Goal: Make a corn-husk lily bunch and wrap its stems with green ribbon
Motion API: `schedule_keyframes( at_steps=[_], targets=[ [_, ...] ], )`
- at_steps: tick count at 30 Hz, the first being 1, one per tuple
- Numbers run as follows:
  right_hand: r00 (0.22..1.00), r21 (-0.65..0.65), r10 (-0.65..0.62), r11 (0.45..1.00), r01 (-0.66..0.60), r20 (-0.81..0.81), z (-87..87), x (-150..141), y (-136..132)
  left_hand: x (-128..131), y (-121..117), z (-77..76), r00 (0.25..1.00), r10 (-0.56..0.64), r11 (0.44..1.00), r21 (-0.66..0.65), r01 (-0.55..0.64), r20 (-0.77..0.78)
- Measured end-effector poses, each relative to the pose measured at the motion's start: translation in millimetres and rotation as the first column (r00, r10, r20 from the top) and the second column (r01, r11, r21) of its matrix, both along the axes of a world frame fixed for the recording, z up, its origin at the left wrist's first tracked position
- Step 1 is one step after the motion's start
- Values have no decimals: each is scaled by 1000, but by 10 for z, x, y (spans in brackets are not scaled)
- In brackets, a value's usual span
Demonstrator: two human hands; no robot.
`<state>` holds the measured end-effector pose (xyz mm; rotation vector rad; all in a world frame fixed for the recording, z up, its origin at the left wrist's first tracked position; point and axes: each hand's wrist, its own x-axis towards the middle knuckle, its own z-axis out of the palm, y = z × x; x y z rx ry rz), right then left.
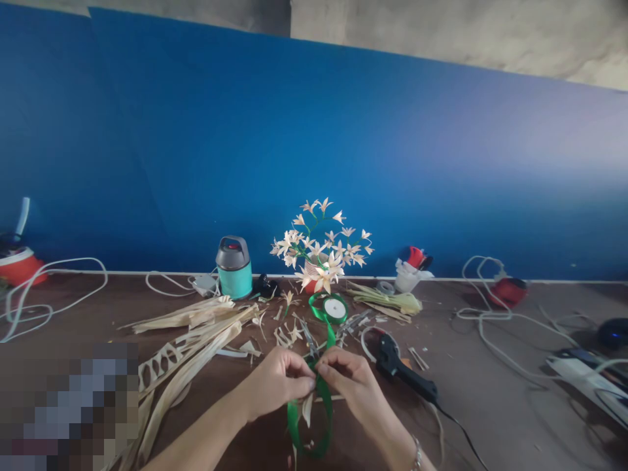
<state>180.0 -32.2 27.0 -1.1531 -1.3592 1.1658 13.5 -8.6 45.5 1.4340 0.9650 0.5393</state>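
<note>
My left hand (280,384) and my right hand (352,384) meet above the near middle of the table, fingertips pinched close together on a green ribbon (322,441). The ribbon hangs below the hands in a loop and also runs up to a ribbon spool (335,309) with a white centre. Just under my fingers, a pale husk petal (307,412) shows; how it joins the ribbon is hidden. Scissors (309,337) lie right behind my hands. Beyond the spool stands a pot of pale husk flowers (318,252) on green stems.
Long dried husk strips (196,347) spread over the left side. A black glue gun (405,371) with a trailing cord lies right of my right hand. At the back are a turquoise lidded container (234,271), a white cup (406,278) and white cables (490,317). Husk scraps litter the middle.
</note>
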Motion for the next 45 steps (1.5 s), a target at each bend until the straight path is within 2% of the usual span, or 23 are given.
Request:
schedule_keyframes(
  at_steps=[3, 7, 11, 18, 24, 33, 35, 39, 45],
  targets=[
    [1000, -40, -19, 999, 19, -21, 0, -8, -20, 0, 16, -39, 1000, 13, 1000, 16, -13, 14],
    [996, -112, -42, 993, 33, -82, -18, -18, -39, -6, 51, -54, 995, 96, 991, 91, -97, 18],
    [998, -160, -38, 987, 29, -52, -45, -24, -22, -3, 61, -45, 989, 148, 979, 143, -145, -14],
    [998, -87, -53, 995, 57, 40, -95, -21, -39, 75, -21, -82, 949, 314, 897, 334, -289, -24],
    [997, -73, -52, 996, 56, 50, -96, -19, -34, 98, -28, -110, 938, 345, 880, 361, -310, -35],
    [996, -48, -68, 996, 71, 63, -103, -31, -3, 59, 27, -101, 950, 313, 920, 252, -301, -11],
    [996, -68, -48, 996, 53, 76, -79, -30, 7, 37, 49, -98, 955, 295, 938, 192, -290, 0],
    [995, -116, 29, 993, -17, 100, 37, 2, 46, -20, 98, -81, 974, 220, 975, -4, -220, 61],
    [994, -246, 42, 969, -17, 98, 260, -24, 155, -46, 130, -34, 963, 228, 966, -157, -205, 142]
  ],
)
